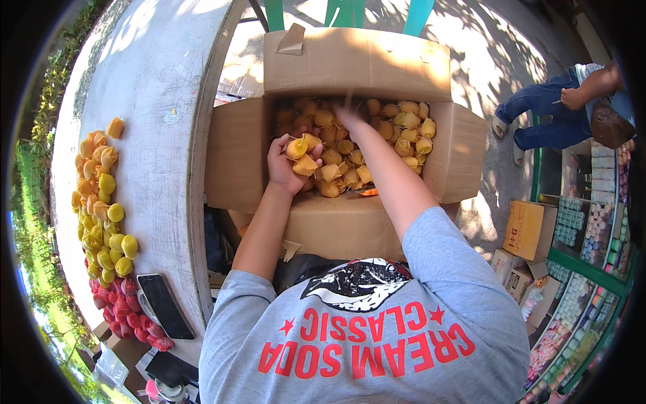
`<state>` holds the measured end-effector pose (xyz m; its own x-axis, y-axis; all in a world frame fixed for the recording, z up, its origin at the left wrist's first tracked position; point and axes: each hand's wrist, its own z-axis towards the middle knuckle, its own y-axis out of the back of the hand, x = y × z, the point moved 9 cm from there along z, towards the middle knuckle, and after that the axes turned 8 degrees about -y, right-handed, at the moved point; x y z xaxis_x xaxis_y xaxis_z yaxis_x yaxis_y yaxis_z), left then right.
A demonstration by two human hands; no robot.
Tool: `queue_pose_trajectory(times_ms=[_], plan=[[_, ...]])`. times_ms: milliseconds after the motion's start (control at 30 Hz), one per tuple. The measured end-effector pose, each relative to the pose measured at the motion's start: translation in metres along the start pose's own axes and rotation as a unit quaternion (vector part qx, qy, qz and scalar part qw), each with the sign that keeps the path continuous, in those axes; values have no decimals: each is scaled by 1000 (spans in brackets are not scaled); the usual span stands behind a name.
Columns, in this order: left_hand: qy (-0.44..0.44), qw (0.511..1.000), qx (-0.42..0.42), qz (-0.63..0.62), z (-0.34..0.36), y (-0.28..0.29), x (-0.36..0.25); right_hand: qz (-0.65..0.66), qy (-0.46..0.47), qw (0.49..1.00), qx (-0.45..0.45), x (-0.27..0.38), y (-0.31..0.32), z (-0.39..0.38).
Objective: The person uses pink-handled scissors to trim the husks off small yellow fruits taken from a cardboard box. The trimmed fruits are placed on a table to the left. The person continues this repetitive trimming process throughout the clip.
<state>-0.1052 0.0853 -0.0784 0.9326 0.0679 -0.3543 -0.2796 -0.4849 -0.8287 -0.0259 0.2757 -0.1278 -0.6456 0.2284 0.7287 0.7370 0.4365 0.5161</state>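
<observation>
A large open cardboard box stands in front of me, filled with yellow-orange artificial rosebuds. Over its left part, my left hand is turned palm up with the fingers curled round a few rosebuds, their thin stem ends sticking out. My right hand reaches to the far side of the box, above the buds there. Motion smears its fingers, and whether they hold anything is not visible. An orange-handled tool, only partly showing, lies at the box's near edge.
Along the white table at left lie orange and yellow rosebuds, red ones and a black phone. A person stands at right, near green-framed shelves and small cartons. Green chair legs show beyond the box.
</observation>
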Motion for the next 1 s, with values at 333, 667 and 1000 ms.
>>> queue_pose_trajectory(times_ms=[333, 667, 1000], plan=[[-26, 992, 80, -95, -5, -14, -9, 127, 184, 964, 147, 10, 12, -98], [-21, 994, 50, -90, -1, -4, -7, -157, 162, 972, 63, 25, 24, -102], [-32, 996, 1, -80, 0, 8, -5, -240, 162, 954, 78, 3, 45, -104]])
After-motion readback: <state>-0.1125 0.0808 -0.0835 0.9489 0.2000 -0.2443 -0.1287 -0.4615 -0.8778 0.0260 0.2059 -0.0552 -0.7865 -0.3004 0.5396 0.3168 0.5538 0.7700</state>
